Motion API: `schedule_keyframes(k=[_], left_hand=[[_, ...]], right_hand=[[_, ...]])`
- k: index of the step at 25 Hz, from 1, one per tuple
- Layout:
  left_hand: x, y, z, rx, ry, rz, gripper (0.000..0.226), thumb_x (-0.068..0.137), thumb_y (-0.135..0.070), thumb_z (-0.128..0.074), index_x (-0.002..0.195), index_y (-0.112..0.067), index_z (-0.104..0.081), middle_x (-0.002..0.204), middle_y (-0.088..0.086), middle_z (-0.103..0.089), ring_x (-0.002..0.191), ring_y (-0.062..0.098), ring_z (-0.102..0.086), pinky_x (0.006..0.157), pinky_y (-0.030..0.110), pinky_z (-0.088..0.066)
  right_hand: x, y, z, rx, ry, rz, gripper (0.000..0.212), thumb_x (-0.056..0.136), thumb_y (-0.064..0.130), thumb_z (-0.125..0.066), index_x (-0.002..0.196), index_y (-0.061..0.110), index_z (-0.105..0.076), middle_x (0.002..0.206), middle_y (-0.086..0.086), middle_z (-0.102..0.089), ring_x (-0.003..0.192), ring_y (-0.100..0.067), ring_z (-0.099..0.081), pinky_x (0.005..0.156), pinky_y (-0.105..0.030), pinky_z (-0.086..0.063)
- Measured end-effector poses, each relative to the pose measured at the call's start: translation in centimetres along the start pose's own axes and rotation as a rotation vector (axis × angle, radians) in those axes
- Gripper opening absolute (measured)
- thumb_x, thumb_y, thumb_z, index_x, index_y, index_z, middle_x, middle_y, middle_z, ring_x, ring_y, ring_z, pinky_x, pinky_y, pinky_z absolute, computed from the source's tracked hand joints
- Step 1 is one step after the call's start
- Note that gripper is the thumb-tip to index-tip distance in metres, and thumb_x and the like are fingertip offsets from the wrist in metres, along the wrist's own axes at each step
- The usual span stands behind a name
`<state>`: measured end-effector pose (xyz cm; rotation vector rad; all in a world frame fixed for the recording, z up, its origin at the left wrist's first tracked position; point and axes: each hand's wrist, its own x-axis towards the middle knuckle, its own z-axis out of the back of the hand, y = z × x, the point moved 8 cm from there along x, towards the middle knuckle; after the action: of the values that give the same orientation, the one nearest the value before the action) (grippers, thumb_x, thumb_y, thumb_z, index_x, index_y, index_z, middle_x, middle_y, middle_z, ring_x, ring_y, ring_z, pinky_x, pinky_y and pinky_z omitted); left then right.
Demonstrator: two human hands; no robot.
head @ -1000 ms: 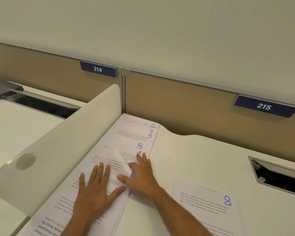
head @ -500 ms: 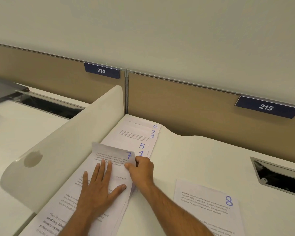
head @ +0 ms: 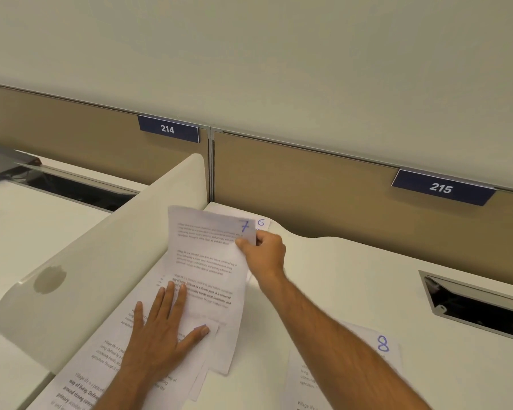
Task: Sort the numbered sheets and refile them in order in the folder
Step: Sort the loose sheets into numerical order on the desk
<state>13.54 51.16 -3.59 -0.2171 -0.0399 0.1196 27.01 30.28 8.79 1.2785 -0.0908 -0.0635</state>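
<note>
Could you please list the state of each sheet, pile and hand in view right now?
Sheet 7: lifted at its top, pinched at the numbered corner.
Right hand: grip on sheet 7's corner.
Left hand: flat, pressing the paper pile.
Paper pile: fanned out on the desk.
Sheet 6: flat, mostly hidden.
Sheet 8: flat on the desk, apart.

Left hand (head: 160, 329) flat, right hand (head: 264, 253) pinching

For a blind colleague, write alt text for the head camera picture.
A right hand lifts sheet 7 by its corner while the left hand presses flat on a row of sheets on a white desk. Sheet 8 lies apart, right.
</note>
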Motion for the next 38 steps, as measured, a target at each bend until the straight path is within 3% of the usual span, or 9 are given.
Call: schedule_keyframes(k=[4,8,15,18,21,27,30,35,38], left_hand=[[0.0,0.0,-0.2,-0.004,-0.016,-0.012,0.108,0.070,-0.096,0.008,0.153,-0.028,0.024,0.161,-0.007,0.027,0.149,0.011,0.021,0.122,0.051,0.012],[0.1,0.1,-0.3,0.014,-0.059,-0.019,0.109,0.076,-0.095,-0.002,0.157,-0.024,0.009,0.165,-0.006,0.011,0.152,0.012,0.009,0.123,0.054,0.004],[1.1,-0.2,1.5,-0.007,-0.108,0.038,0.114,0.073,-0.091,-0.035,0.160,-0.018,-0.017,0.165,0.001,-0.015,0.153,0.023,-0.015,0.119,0.054,-0.013],[2.0,-2.8,4.6,-0.333,-0.177,0.070,0.080,0.087,-0.053,-0.064,0.153,-0.016,-0.037,0.156,0.003,-0.041,0.145,0.025,-0.034,0.115,0.048,-0.031],[1.7,-6.9,7.5,-0.958,-0.210,0.115,0.029,0.091,-0.024,-0.062,0.119,-0.022,-0.066,0.116,-0.006,-0.069,0.114,0.020,-0.062,0.085,0.032,-0.046],[0.2,-14.0,6.6,-1.545,0.033,0.260,0.024,0.098,-0.020,-0.054,0.099,-0.008,-0.074,0.085,0.012,-0.075,0.071,0.021,-0.070,0.065,0.031,-0.055],[-0.7,-17.2,4.8,-1.628,0.243,0.270,0.047,0.099,-0.046,-0.054,0.096,-0.004,-0.075,0.081,0.015,-0.071,0.073,0.032,-0.067,0.074,0.043,-0.052],[-3.0,-20.1,3.8,-1.476,0.207,0.159,0.024,0.089,-0.014,-0.073,0.087,0.009,-0.065,0.084,0.022,-0.073,0.073,0.032,-0.068,0.068,0.038,-0.058],[-3.9,-20.5,1.8,-1.493,0.224,0.221,0.021,0.089,-0.012,-0.073,0.087,0.007,-0.067,0.089,0.025,-0.073,0.078,0.038,-0.070,0.079,0.053,-0.059]], right_hand=[[2.3,2.3,3.5,0.166,-0.073,0.048,0.014,0.079,0.013,-0.079,0.072,0.023,-0.073,0.080,0.003,-0.076,0.071,-0.015,-0.068,0.073,-0.040,-0.062],[3.2,3.8,7.3,0.295,-0.117,0.086,0.013,0.084,0.007,-0.077,0.092,0.017,-0.076,0.088,0.001,-0.077,0.077,-0.015,-0.072,0.075,-0.035,-0.061],[1.7,4.3,13.4,0.432,-0.095,0.095,0.016,0.085,-0.001,-0.074,0.092,0.014,-0.075,0.092,-0.005,-0.077,0.079,-0.019,-0.071,0.075,-0.036,-0.060],[0.5,3.4,15.8,0.444,-0.024,0.038,0.016,0.085,-0.001,-0.073,0.098,0.008,-0.074,0.094,-0.005,-0.078,0.081,-0.020,-0.073,0.073,-0.033,-0.061],[-1.0,1.5,18.6,0.451,0.005,-0.040,0.019,0.087,-0.001,-0.071,0.105,0.003,-0.072,0.100,-0.008,-0.077,0.083,-0.023,-0.073,0.070,-0.033,-0.060],[-4.3,-3.1,24.3,0.409,-0.001,-0.148,0.019,0.086,-0.003,-0.071,0.104,0.003,-0.073,0.095,-0.007,-0.078,0.078,-0.020,-0.073,0.064,-0.030,-0.058],[-6.1,-6.1,26.2,0.328,-0.015,-0.209,0.018,0.087,-0.002,-0.071,0.105,0.000,-0.073,0.095,-0.009,-0.078,0.078,-0.021,-0.074,0.062,-0.030,-0.058],[-9.3,-10.1,27.5,0.298,-0.027,-0.294,0.016,0.089,0.006,-0.072,0.105,0.003,-0.073,0.101,-0.011,-0.078,0.084,-0.024,-0.075,0.065,-0.031,-0.058],[-11.6,-12.2,27.4,0.230,0.032,-0.362,0.019,0.087,0.009,-0.074,0.106,0.006,-0.073,0.099,-0.008,-0.078,0.088,-0.026,-0.076,0.072,-0.037,-0.060]])
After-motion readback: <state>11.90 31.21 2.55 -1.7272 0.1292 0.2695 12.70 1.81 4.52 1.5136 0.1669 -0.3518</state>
